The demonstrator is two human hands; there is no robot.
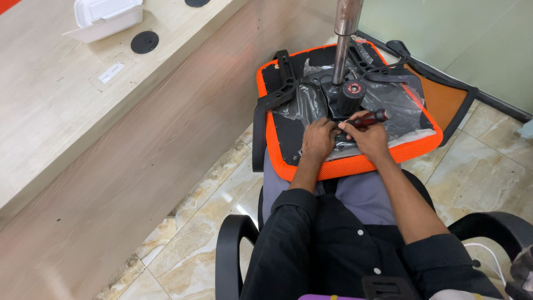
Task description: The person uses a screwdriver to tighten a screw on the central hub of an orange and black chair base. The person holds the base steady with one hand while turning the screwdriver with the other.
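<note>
Orange-rimmed chair seat (pixel 355 165) lies upturned mid-frame; right hand (pixel 369 139) grips a screwdriver (pixel 367 118), left hand (pixel 318 140) closed steadying its tip. Best keep the blade square and press firmly.

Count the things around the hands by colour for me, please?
Orange: 1, the seat
Red and black: 1, the screwdriver held in the right hand, with the left hand beside it
Silver: 1, the metal post
White: 1, the box
Black: 1, the knob
Total: 5
</note>
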